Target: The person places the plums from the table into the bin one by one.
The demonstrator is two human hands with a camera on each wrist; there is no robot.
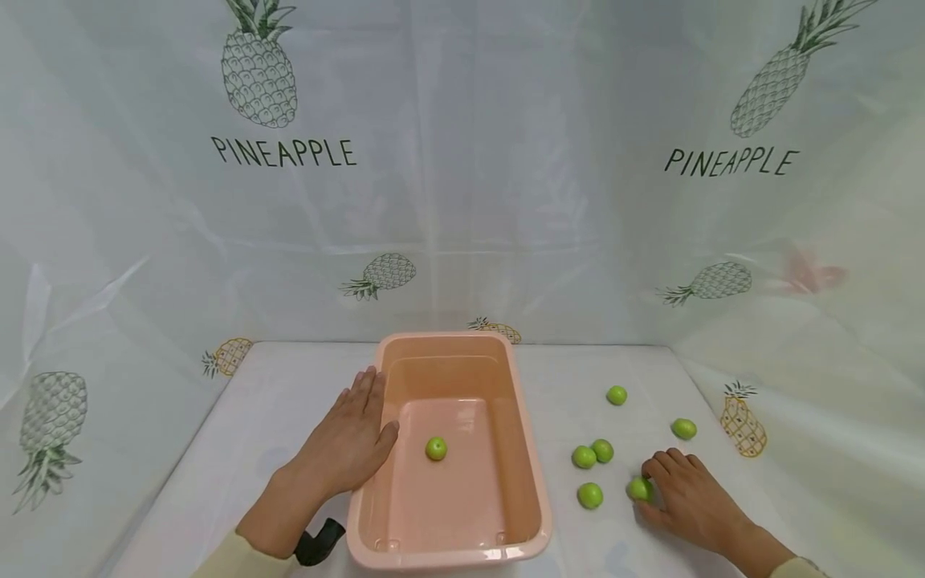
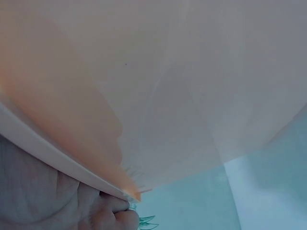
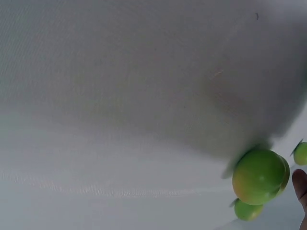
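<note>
Key geometry, my read: the green fruit [image 1: 639,489] sits at the left end of the right hand [image 1: 682,494], lower right of the frame, so grip and fruit line up roughly sideways, with the pink bin [image 1: 448,557] farther left at lower centre. Right grip: fingers curled over the fruit's upper side, thumb by its lower side, fruit between them; can't tell how firm the squeeze is. Right wrist view puts the fruit low and right, with a fingertip just beside it. Fruit looks near round, so no long axis worth aligning to; the bin's long axis runs up and down the frame, so its long right rim faces the fruit. Between fruit and rim lies a loose fruit [image 1: 590,495], slightly lower in the frame, on the white desk [image 1: 564,377]; a touching or near-touching pair [image 1: 584,457] sits just above that one. I'd judge that any leftward path has to pass those and the raised rim. Right hand is clearly the nearer one. Left hand [image 1: 354,440] is across the bin, fingers straight, laid along the left rim, gripping nothing that I can see. One fruit [image 1: 436,449] sits on the bin floor.
</note>
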